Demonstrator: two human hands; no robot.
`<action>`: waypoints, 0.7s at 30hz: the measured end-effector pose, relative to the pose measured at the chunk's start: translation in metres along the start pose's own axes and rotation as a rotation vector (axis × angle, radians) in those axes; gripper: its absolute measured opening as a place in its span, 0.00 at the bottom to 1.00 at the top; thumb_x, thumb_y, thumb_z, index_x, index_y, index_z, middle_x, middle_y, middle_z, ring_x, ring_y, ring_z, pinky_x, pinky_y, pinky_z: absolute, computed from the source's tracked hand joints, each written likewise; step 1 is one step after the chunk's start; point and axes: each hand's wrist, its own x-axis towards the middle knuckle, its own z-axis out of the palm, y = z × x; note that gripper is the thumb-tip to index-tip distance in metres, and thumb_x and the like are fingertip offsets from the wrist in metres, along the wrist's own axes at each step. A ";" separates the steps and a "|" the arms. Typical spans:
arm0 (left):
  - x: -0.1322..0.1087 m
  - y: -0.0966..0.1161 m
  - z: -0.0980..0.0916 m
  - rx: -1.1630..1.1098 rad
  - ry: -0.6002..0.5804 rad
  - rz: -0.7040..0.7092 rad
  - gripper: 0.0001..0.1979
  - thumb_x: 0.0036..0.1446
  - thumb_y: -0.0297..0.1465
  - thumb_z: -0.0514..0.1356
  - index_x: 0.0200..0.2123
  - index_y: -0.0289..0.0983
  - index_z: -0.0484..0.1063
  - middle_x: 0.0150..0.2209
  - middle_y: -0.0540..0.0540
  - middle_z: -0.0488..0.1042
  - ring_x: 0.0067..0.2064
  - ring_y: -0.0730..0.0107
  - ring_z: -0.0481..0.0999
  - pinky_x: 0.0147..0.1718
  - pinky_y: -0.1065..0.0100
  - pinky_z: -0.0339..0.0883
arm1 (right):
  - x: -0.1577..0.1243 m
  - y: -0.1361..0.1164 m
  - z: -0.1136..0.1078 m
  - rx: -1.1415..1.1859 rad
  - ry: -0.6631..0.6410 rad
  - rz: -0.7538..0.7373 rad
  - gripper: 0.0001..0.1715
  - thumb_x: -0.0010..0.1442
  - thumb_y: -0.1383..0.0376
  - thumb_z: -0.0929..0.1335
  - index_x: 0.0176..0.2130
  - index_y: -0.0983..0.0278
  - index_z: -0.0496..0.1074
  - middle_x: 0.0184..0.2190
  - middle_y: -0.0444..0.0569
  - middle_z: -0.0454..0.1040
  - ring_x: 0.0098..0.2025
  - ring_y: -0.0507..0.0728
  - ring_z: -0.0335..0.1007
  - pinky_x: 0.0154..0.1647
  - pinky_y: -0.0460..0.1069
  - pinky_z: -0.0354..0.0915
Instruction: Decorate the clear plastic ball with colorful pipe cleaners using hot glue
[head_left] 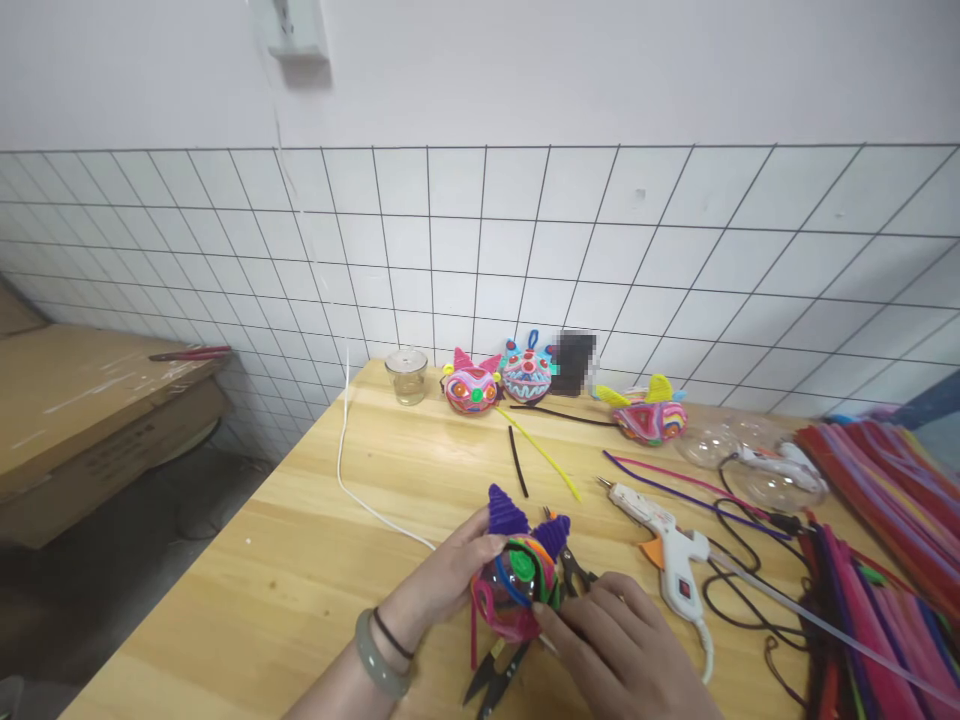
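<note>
A clear ball wrapped partly in pink, blue, green and orange fuzzy strips, with two purple ears on top, is at the front of the table. My left hand is closed on its left side, thumb near the purple ear. My right hand is at its lower right, with the index finger against the strips and the other fingers curled. Black-handled scissors lie beneath the ball, and dark-handled pliers are partly hidden behind it. A pink strip end hangs from the ball's left side.
A white glue gun with its cord lies at right, beside bundles of coloured pipe cleaners. Finished decorated balls, a glass cup and loose strips are farther back. A white cable crosses the left side.
</note>
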 end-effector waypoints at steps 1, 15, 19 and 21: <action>0.000 0.000 0.000 0.003 0.003 -0.004 0.13 0.53 0.27 0.62 0.44 0.34 0.76 0.36 0.45 0.78 0.36 0.69 0.76 0.38 0.70 0.68 | 0.001 0.001 -0.001 -0.008 0.003 -0.012 0.21 0.68 0.75 0.55 0.39 0.69 0.74 0.22 0.47 0.74 0.25 0.52 0.68 0.37 0.52 0.58; 0.001 -0.009 -0.009 0.063 0.046 -0.061 0.22 0.50 0.34 0.65 0.49 0.33 0.71 0.46 0.37 0.77 0.42 0.61 0.76 0.42 0.63 0.67 | -0.002 0.008 0.002 0.053 -0.033 -0.020 0.20 0.69 0.73 0.54 0.39 0.69 0.71 0.21 0.47 0.71 0.24 0.52 0.65 0.31 0.51 0.61; 0.002 -0.009 -0.009 0.064 0.042 -0.065 0.22 0.50 0.34 0.65 0.49 0.33 0.72 0.46 0.38 0.77 0.43 0.62 0.76 0.43 0.63 0.66 | -0.003 0.008 0.003 0.060 -0.055 -0.008 0.21 0.69 0.73 0.53 0.40 0.68 0.71 0.22 0.47 0.72 0.24 0.53 0.65 0.31 0.50 0.60; 0.003 -0.009 -0.009 0.057 0.045 -0.066 0.21 0.50 0.34 0.65 0.48 0.33 0.72 0.45 0.39 0.77 0.41 0.63 0.76 0.42 0.64 0.67 | -0.004 0.008 0.005 0.078 -0.037 0.018 0.22 0.69 0.72 0.52 0.41 0.68 0.71 0.22 0.47 0.71 0.24 0.53 0.64 0.30 0.51 0.60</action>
